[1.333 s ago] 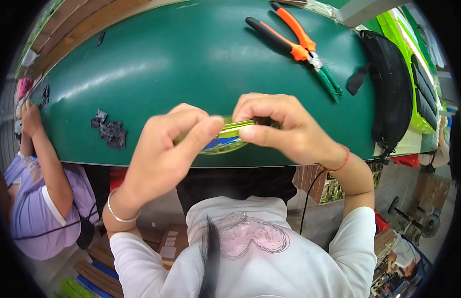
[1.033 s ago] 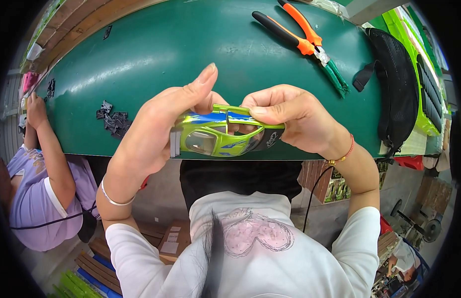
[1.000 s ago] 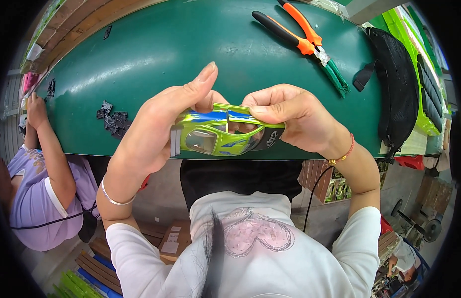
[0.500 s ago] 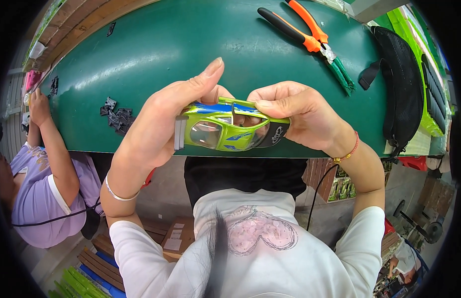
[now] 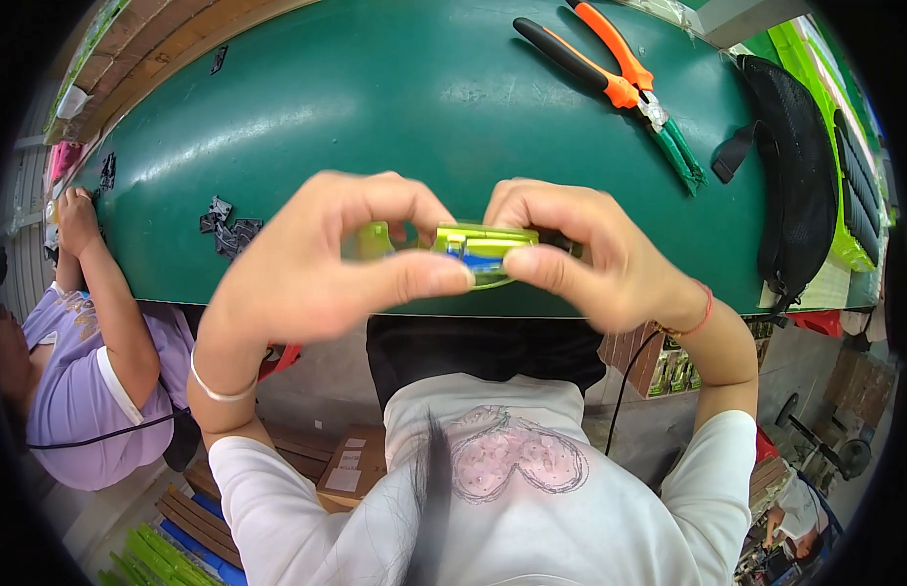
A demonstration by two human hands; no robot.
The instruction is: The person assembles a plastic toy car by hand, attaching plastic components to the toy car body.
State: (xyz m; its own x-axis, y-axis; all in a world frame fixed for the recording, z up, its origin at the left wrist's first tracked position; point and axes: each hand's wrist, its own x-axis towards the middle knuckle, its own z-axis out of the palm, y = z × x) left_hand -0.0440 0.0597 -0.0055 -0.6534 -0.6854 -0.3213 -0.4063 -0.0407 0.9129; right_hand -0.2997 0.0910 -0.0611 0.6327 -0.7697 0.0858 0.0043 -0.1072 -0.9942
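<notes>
A lime-green toy car body (image 5: 488, 237) with blue markings is held between my two hands above the table's near edge. My left hand (image 5: 361, 249) grips its left part, thumb laid along the near side and fingers behind. On the right end, my right hand (image 5: 571, 244) pinches with the thumb pressed on the blue patch. The body is turned so that a narrow edge faces up; my fingers cover much of it. Slight blur softens the hands and the car's left end.
Pliers (image 5: 634, 93) with orange-and-black handles and green-wrapped jaws lie far right on the green table (image 5: 424, 107). Beyond them is a black pouch (image 5: 800, 176). Small dark pieces (image 5: 229, 228) lie at left, near another person's hand (image 5: 78, 220).
The car body has been rolled, so its windows and dark end no longer show. My left thumb has come down from pointing up and away onto the near side.
</notes>
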